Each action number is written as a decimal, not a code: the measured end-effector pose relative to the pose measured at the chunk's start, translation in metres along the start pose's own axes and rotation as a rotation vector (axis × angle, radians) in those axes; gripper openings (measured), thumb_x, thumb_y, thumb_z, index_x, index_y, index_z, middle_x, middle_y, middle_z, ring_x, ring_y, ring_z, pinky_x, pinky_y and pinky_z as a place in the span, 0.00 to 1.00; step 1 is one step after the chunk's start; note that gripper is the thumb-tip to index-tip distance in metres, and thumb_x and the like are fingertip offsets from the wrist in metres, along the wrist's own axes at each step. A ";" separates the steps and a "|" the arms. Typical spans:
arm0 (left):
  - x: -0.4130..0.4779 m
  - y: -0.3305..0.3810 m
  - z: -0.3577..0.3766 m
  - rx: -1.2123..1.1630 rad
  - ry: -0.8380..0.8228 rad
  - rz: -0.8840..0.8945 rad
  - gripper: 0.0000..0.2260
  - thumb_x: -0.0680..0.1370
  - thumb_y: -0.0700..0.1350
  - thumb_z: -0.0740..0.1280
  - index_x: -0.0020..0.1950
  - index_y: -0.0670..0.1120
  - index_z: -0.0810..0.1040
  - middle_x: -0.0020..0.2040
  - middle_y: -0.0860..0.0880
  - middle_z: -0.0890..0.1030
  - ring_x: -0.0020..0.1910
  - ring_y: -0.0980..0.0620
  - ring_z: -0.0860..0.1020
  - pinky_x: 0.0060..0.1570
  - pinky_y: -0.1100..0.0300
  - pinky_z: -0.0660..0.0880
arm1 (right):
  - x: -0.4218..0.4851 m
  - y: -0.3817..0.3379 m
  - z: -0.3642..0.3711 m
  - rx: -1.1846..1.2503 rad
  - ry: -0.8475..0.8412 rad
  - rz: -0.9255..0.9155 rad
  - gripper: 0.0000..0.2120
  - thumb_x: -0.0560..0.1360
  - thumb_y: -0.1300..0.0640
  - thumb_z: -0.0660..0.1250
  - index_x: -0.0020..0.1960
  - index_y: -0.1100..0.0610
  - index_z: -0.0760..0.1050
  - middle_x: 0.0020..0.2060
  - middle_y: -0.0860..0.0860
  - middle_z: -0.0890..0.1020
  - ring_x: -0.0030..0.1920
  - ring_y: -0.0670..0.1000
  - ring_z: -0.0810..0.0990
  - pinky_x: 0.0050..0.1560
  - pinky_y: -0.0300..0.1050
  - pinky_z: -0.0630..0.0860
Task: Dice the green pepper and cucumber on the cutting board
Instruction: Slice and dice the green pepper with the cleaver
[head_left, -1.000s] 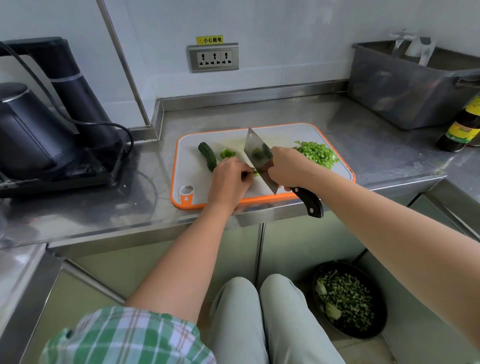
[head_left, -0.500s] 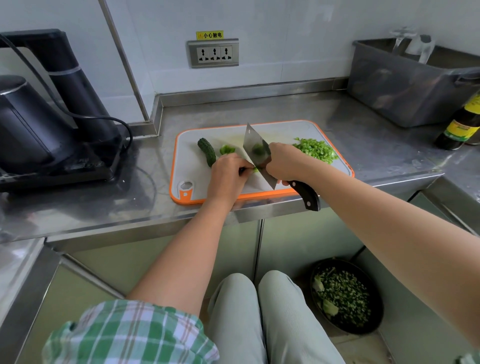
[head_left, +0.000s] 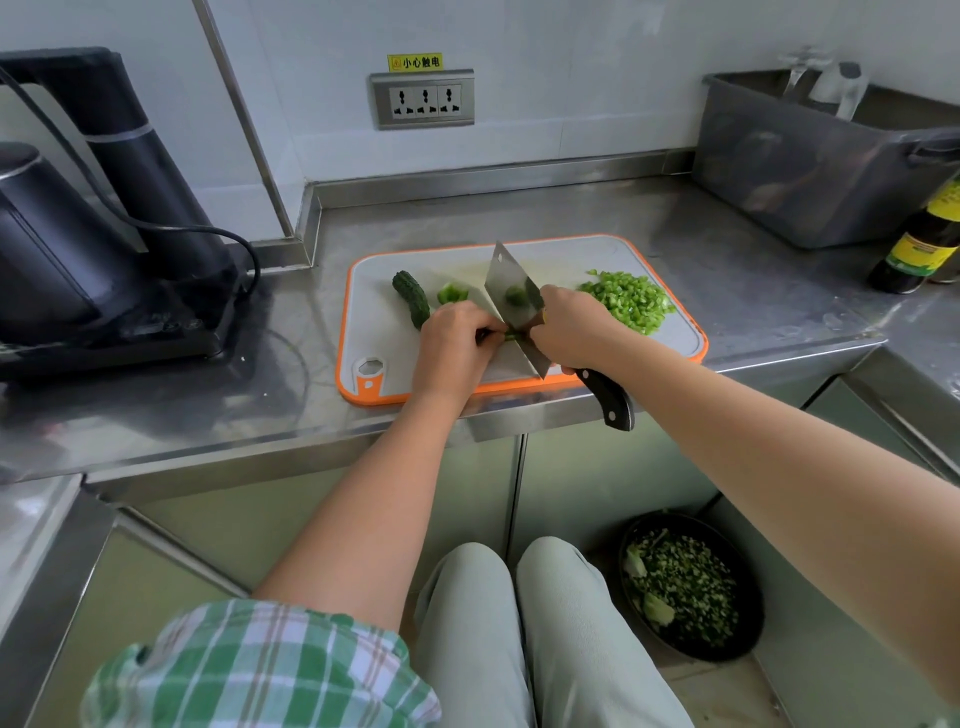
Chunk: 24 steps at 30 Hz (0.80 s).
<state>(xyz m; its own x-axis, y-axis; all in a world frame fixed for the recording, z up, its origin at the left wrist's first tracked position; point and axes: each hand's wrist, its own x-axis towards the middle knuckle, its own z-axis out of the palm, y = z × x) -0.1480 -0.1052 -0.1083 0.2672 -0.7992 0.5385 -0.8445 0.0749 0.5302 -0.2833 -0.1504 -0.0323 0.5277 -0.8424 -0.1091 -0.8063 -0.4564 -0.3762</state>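
Observation:
A white cutting board with an orange rim (head_left: 675, 332) lies on the steel counter. My right hand (head_left: 571, 332) grips a black-handled cleaver (head_left: 511, 301), blade edge down on the board. My left hand (head_left: 452, 348) sits just left of the blade, fingers curled over a green pepper strip (head_left: 511, 337) that mostly hides under the fingers. A dark cucumber (head_left: 411, 299) and a loose green pepper piece (head_left: 452, 292) lie at the board's left. A heap of diced green pepper (head_left: 628, 297) sits at the right.
A black kettle and base (head_left: 78, 244) with a cord stand on the left of the counter. A grey tub (head_left: 810, 166) and a dark bottle (head_left: 919, 244) stand at the right. On the floor below, a black bowl (head_left: 691, 587) holds chopped greens.
Both hands stay at the same spot on the board, with the cleaver working just right of my left fingers. The camera has shifted slightly.

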 end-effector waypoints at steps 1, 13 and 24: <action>0.000 0.000 0.000 -0.009 0.005 -0.005 0.04 0.71 0.37 0.72 0.42 0.44 0.86 0.40 0.47 0.84 0.41 0.46 0.80 0.43 0.53 0.76 | -0.001 0.001 -0.002 0.010 0.007 0.000 0.07 0.76 0.64 0.58 0.54 0.62 0.66 0.52 0.63 0.77 0.45 0.61 0.78 0.28 0.40 0.65; -0.002 0.005 -0.001 -0.035 0.013 -0.029 0.06 0.72 0.36 0.70 0.42 0.44 0.86 0.40 0.47 0.85 0.40 0.47 0.81 0.42 0.53 0.77 | -0.016 -0.015 -0.014 -0.075 -0.064 0.000 0.04 0.76 0.66 0.56 0.51 0.62 0.64 0.39 0.56 0.73 0.41 0.59 0.76 0.28 0.40 0.66; 0.002 0.004 -0.001 -0.005 -0.037 -0.011 0.04 0.70 0.40 0.70 0.40 0.46 0.86 0.37 0.47 0.84 0.38 0.45 0.79 0.39 0.50 0.75 | -0.005 -0.013 0.002 -0.046 -0.015 -0.002 0.08 0.76 0.64 0.58 0.55 0.63 0.66 0.53 0.63 0.77 0.50 0.62 0.79 0.32 0.46 0.67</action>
<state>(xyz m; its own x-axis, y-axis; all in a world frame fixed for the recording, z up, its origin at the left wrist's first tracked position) -0.1505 -0.1061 -0.1038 0.2590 -0.8216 0.5078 -0.8390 0.0690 0.5397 -0.2749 -0.1394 -0.0282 0.5327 -0.8374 -0.1225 -0.8168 -0.4708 -0.3335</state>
